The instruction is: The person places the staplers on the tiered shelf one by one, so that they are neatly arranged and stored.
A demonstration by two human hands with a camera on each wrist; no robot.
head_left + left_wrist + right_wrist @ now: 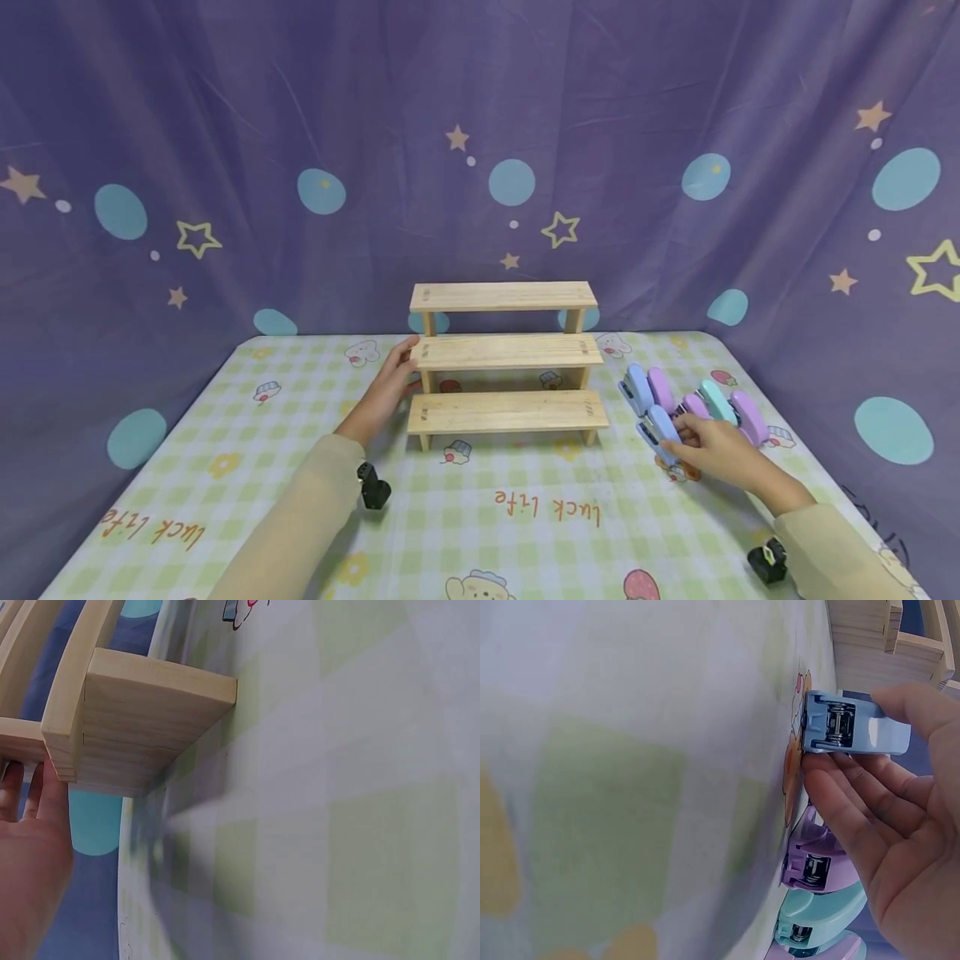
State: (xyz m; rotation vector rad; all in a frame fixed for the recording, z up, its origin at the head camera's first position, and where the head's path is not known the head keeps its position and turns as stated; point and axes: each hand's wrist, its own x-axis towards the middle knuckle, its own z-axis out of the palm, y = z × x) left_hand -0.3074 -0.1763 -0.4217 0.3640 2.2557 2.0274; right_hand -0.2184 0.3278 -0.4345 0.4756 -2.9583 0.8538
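A three-tier wooden step shelf (506,352) stands on the table. My left hand (389,385) grips the left end of its middle board, also close up in the left wrist view, where the fingers (54,796) meet the board (66,712) and their tips are partly hidden. To the right of the shelf, my right hand (716,450) pinches a light blue stapler (657,435) between thumb and fingers. In the right wrist view this stapler (859,726) is close over the cloth, its metal spring part showing. A second blue stapler (637,389) lies just behind it.
Beside and behind my right hand lie a purple stapler (660,388), a smaller purple one (695,407), a mint one (717,402) and another purple one (749,417). A checked cloth (420,550) covers the table. A purple curtain (390,108) hangs behind.
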